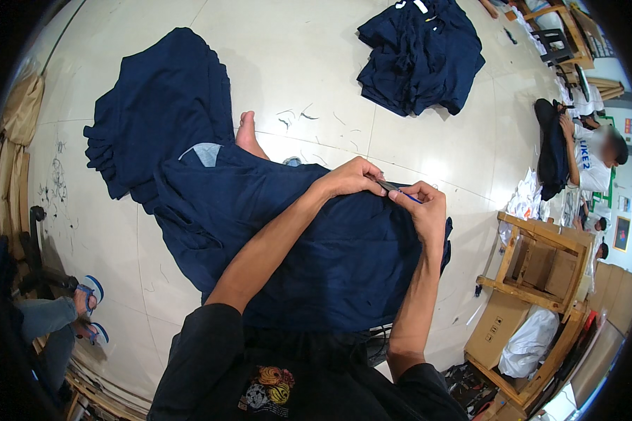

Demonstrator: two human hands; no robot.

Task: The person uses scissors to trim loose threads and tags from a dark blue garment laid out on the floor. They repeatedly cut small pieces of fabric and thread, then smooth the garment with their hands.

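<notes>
Left hand [350, 179] closed on small snips [388, 186] above navy garment [330, 252]; right hand [421, 203] pinches a thread; best keep cloth taut, blades off the weave

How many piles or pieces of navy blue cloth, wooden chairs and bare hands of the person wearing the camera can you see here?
Navy blue cloth: 3, the garment on the lap, the stack to the left, the heap at the top
Wooden chairs: 2, one at right, one at top right
The person's hands: 2, left hand, right hand
Total: 7
</notes>
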